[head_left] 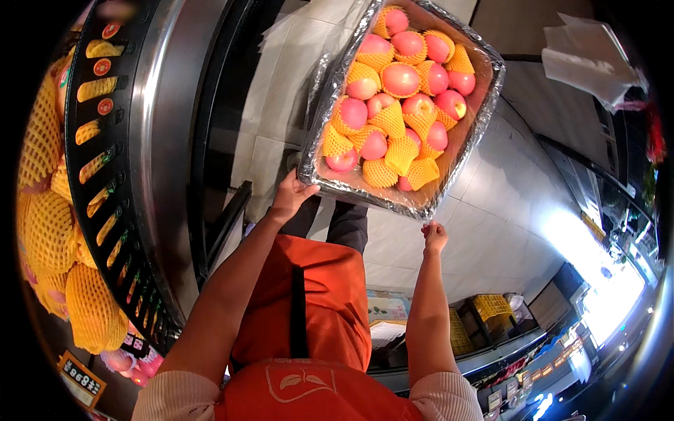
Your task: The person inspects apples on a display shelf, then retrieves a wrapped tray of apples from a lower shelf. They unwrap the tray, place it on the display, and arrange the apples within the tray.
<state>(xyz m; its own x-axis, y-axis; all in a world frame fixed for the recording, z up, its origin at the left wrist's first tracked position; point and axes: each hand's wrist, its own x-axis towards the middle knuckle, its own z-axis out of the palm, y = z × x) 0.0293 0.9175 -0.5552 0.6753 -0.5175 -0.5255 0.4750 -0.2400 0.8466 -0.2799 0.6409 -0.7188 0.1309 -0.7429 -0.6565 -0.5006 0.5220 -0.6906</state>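
In front of me is a box with shiny clear plastic film over its dark rim. Pink-red apples fill it, most of them partly sleeved in yellow foam nets. My left hand grips the box's near left corner, thumb on top of the rim. At the near right corner, my right hand has its fingers closed, pinching the edge of the film. What bears the box's weight is hidden beneath it.
On the left runs a display stand with a black slotted guard and a metal edge. Netted fruit sits behind it, beside a price sign. Yellow crates stand at the lower right. White bags hang at the upper right.
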